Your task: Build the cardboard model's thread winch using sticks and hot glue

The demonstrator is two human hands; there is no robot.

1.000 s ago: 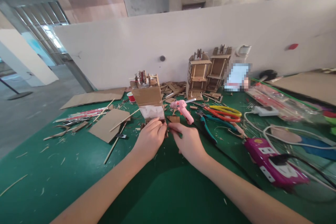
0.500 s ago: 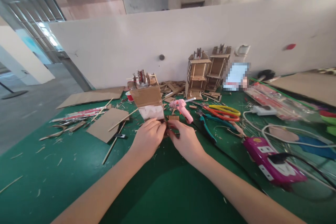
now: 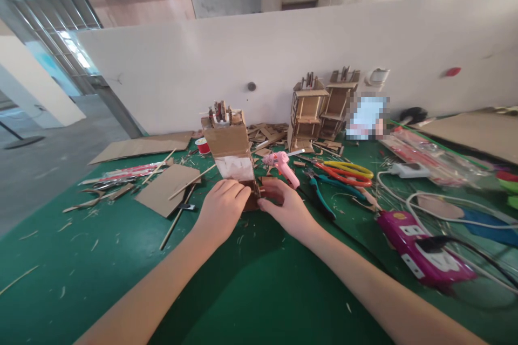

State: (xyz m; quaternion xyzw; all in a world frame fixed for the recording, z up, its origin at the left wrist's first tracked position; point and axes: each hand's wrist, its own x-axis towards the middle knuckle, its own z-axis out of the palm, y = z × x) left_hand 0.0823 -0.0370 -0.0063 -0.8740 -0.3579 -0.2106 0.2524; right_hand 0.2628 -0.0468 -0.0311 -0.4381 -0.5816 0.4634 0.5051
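Observation:
A small cardboard box model (image 3: 229, 145) with a white panel on its front stands upright on the green table (image 3: 251, 291). My left hand (image 3: 220, 210) has its fingers curled against the model's lower front edge. My right hand (image 3: 285, 206) pinches the model's bottom right corner, next to a small cardboard scrap (image 3: 267, 180). Both hands meet at the base of the model. A pink glue gun (image 3: 282, 167) lies just behind my right hand.
Two finished cardboard models (image 3: 319, 110) stand against the white wall. Orange and yellow scissors (image 3: 343, 171), teal pliers (image 3: 324, 194), a magenta power strip (image 3: 421, 250) with cables lie to the right. Cardboard sheets (image 3: 165, 188) and sticks lie to the left.
The cardboard model has been tilted up to stand more upright. Both hands have shifted slightly forward and closer around its base.

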